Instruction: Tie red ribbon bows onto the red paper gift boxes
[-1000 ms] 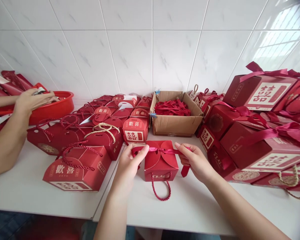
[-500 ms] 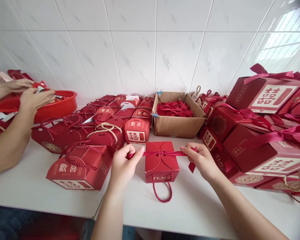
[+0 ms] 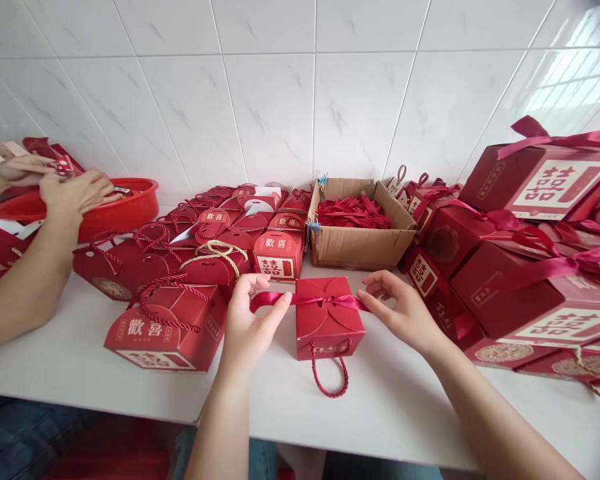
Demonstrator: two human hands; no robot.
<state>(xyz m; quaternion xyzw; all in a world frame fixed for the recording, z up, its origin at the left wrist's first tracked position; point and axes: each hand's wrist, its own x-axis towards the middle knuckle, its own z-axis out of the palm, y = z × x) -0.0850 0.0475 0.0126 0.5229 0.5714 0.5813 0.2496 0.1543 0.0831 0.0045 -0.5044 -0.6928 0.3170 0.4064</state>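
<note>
A small red gift box (image 3: 329,320) with petal flaps and a red cord handle stands on the white table (image 3: 380,407) in front of me. A red satin ribbon (image 3: 313,299) runs across its top. My left hand (image 3: 250,323) pinches the ribbon's left end just left of the box. My right hand (image 3: 405,313) pinches the right end beside the box, with its other fingers spread.
A cardboard box (image 3: 363,247) full of red ribbons sits behind the gift box. Several red gift boxes crowd the left (image 3: 167,327) and larger ribboned ones the right (image 3: 540,293). Another person's hands (image 3: 75,193) work over a red basin (image 3: 125,207) at far left.
My hands have drawn closer to the box, so the taut ribbon has slackened. My right hand's fingers have spread. The other person's hands stay over the basin.
</note>
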